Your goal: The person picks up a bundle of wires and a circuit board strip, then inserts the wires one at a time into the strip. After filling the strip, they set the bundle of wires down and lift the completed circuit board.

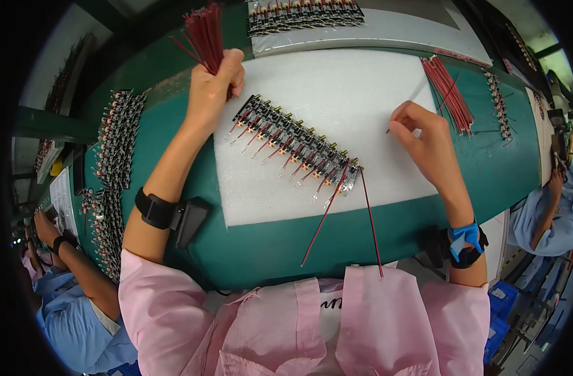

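Note:
My left hand (pixel 214 88) is closed around a bunch of thin red wires (pixel 203 31) that fan upward above the white foam pad (pixel 336 94). My right hand (pixel 424 141) hovers over the pad's right side, its fingers pinched on what looks like a thin dark wire end (pixel 399 119). Between the hands a slanted row of small circuit boards (pixel 296 144) lies on the pad, short red leads sticking out of them. Two long red wires (pixel 346 207) trail from the row's right end toward my body.
A loose pile of red wires (pixel 449 94) lies at the pad's right edge. More rows of boards sit on the far tray (pixel 305 15), at the left (pixel 117 135) and far right (pixel 498 103). Other people in blue work at the lower left (pixel 67 301) and right (pixel 552 213).

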{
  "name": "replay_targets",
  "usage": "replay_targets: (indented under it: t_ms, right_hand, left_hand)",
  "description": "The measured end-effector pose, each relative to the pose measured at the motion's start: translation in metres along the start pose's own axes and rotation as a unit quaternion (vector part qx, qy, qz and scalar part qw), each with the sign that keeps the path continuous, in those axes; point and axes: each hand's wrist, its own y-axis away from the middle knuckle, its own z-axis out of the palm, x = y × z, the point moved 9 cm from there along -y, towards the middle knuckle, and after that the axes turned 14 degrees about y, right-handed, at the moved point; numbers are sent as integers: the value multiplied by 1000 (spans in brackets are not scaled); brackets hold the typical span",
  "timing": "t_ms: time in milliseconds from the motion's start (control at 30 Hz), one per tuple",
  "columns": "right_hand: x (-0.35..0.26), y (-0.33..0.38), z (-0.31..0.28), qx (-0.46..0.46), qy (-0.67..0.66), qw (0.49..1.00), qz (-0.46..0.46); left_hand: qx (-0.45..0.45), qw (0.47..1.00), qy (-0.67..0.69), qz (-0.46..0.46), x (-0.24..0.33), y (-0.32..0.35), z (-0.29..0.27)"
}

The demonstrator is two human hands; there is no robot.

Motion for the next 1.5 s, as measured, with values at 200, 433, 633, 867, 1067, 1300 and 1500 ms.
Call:
replay_targets:
  t_ms: [200,433,633,867,1067,1300,1500]
  right_hand:
    - [6,-5,5,-23,-61,997,43]
    - [-18,-5,16,-29,-281,954,101]
    - [-24,-5,18,-17,-297,950,90]
    - [-28,-4,21,-18,-289,953,88]
    - [-22,3,27,-29,-298,947,113]
    - [-29,13,26,-18,-275,958,80]
    - [-33,16,22,29,-246,965,81]
  left_hand:
    - [41,996,-29,-74,16,7,15]
    - [-182,969,-61,-153,3,44,114]
    - [-212,958,-41,-191,-1,49,122]
    - [-214,965,-36,-147,6,48,123]
    - [-241,961,-107,-85,16,48,126]
    - [-316,935,-162,2,27,56,137]
    - [-290,942,-156,-67,19,50,130]
